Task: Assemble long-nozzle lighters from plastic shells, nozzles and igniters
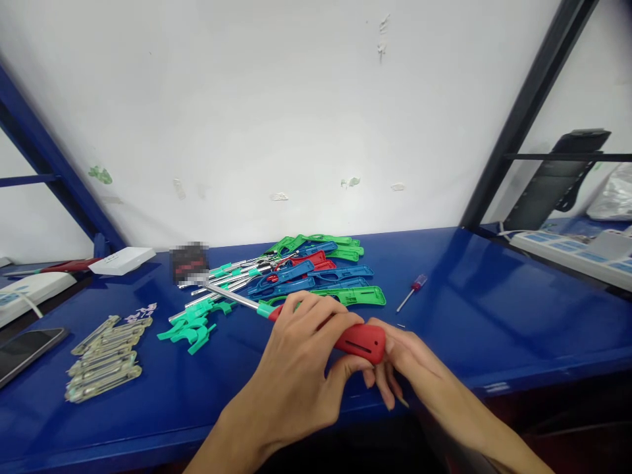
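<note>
On my feed I see a bare left hand [306, 359] and bare right hand [411, 352], slim-fingered, both forearms [471, 418] uncovered.

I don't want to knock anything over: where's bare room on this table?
The widest patch of table lies right of the screwdriver, toward the white power strip. A smaller one lies between the translucent pieces and the left hand. Crowded: the middle back, with coloured shells and green pieces, and the far left, by the phone.
</note>
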The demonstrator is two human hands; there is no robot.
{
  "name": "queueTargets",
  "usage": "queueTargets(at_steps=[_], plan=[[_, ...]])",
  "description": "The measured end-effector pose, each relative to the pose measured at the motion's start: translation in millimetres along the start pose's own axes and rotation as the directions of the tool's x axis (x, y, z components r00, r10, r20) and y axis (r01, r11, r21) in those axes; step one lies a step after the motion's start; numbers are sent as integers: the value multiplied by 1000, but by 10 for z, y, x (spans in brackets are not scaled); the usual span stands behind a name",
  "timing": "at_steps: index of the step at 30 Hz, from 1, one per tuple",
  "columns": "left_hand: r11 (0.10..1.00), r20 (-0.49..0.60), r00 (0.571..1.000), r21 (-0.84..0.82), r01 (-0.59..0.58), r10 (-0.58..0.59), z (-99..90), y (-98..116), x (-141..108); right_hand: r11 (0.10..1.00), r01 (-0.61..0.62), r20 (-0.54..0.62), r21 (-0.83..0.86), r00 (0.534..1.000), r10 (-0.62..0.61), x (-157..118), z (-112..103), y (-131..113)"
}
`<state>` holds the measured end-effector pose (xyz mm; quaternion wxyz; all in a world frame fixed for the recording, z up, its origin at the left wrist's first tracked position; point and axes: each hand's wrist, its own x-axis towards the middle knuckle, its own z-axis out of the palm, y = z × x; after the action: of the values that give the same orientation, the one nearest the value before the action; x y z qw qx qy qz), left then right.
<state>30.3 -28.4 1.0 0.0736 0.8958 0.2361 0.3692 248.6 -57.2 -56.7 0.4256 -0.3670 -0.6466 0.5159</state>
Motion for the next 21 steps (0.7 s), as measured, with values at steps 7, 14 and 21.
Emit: queueTargets(at_steps=[7,14,21], plan=[[999,-45,998,28,-45,46,30,-47,11,997,-65,-70,-29,996,63,-72,62,-91],[993,71,994,80,-87,81,-96,-41,8,998,-58,-58,7,997,58,-61,41,-55],[937,181,981,349,9,-76,-547,-305,-95,996,-83,-55,29,995,85,-63,-201,-42]])
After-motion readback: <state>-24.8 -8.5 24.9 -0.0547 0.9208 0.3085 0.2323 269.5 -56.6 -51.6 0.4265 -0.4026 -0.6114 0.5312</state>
